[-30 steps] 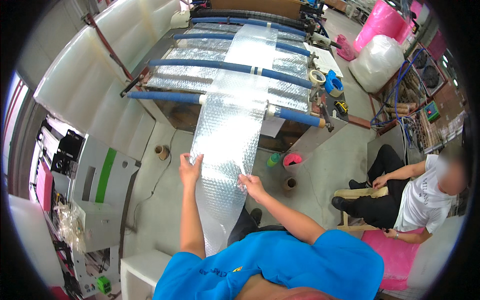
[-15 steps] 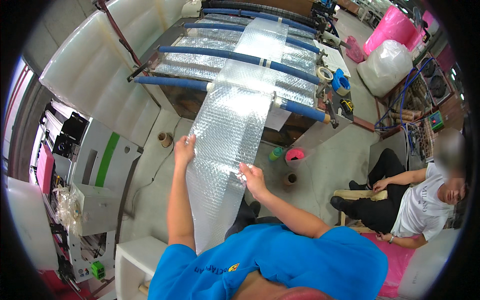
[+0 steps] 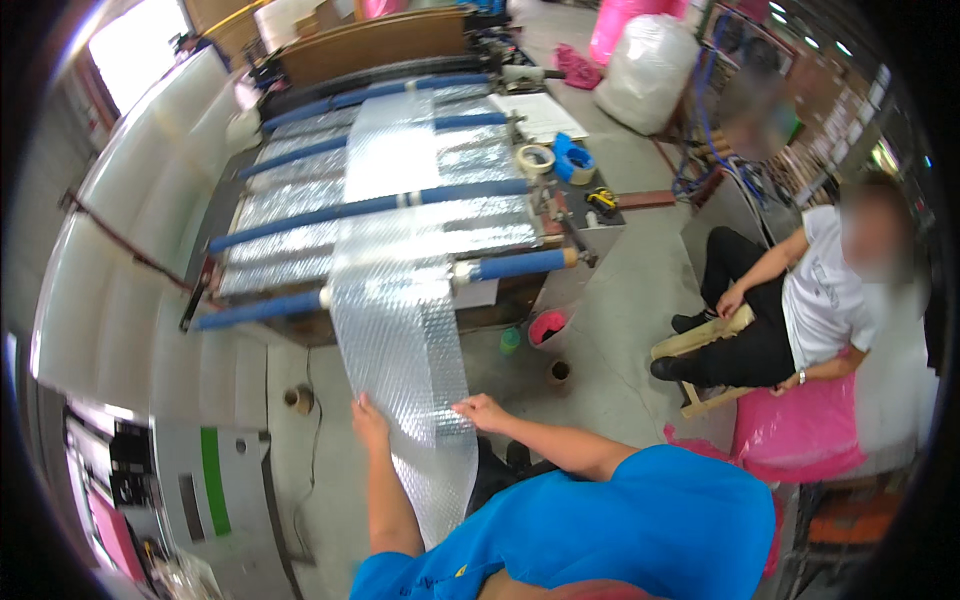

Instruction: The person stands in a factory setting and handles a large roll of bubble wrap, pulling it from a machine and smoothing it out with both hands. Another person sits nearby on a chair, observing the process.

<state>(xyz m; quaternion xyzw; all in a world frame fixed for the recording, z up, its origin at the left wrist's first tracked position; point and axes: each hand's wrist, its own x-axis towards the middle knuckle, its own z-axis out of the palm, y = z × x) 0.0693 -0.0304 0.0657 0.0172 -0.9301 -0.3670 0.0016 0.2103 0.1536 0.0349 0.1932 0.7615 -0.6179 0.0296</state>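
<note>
Bubble wrap [image 3: 405,350] stays spread, right fingers [image 3: 466,408] still pinching one edge, left fingers [image 3: 363,405] at the other, grip unclear.

This is a factory workshop working with plastic packaging film: a strip of bubble wrap [image 3: 385,320] runs over a machine's blue-covered rollers [image 3: 515,265], with big padded stacks of translucent film [image 3: 100,290] along the left. A grey machine cabinet [image 3: 240,500], a yellow tape measure [image 3: 602,200], a cardboard core [image 3: 558,376] and the bare concrete floor [image 3: 620,335] are equally industrial.
</note>
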